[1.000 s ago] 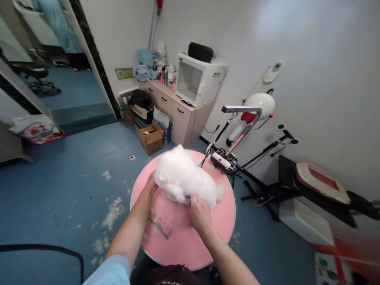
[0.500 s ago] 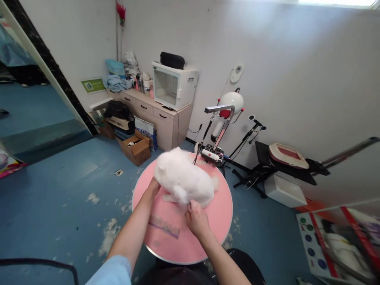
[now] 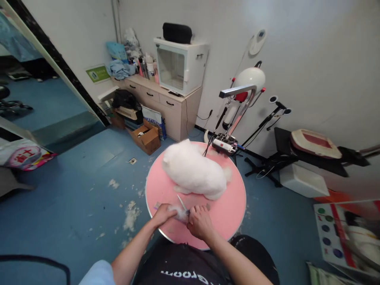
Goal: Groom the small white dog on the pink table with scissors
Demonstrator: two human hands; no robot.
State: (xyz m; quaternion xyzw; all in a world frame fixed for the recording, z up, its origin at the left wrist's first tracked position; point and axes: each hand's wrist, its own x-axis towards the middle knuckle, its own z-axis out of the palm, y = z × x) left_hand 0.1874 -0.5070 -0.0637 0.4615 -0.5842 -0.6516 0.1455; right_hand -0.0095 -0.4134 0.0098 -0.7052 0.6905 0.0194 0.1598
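A white fluffy animal (image 3: 196, 172) lies on the round pink table (image 3: 231, 206), facing left. Both my hands are at the table's near edge, off the animal. My left hand (image 3: 163, 215) is closed, pinching a tuft of white fur (image 3: 177, 212) beside a thin comb (image 3: 156, 206) that lies on the table. My right hand (image 3: 200, 222) is closed round a pair of scissors (image 3: 181, 202), whose blade points up and left towards the tuft.
Clippers (image 3: 223, 145) and a grooming arm (image 3: 237, 93) stand at the table's far edge. Behind are a dryer on a stand (image 3: 248, 77), a cabinet (image 3: 166, 105) with a white box, a cardboard box (image 3: 147, 138), and fur clumps on the blue floor (image 3: 130, 209).
Both hands have left the animal's side and come back to the table's near edge, meeting over a tuft of fur. The animal has stayed lying in place; the view has shifted.
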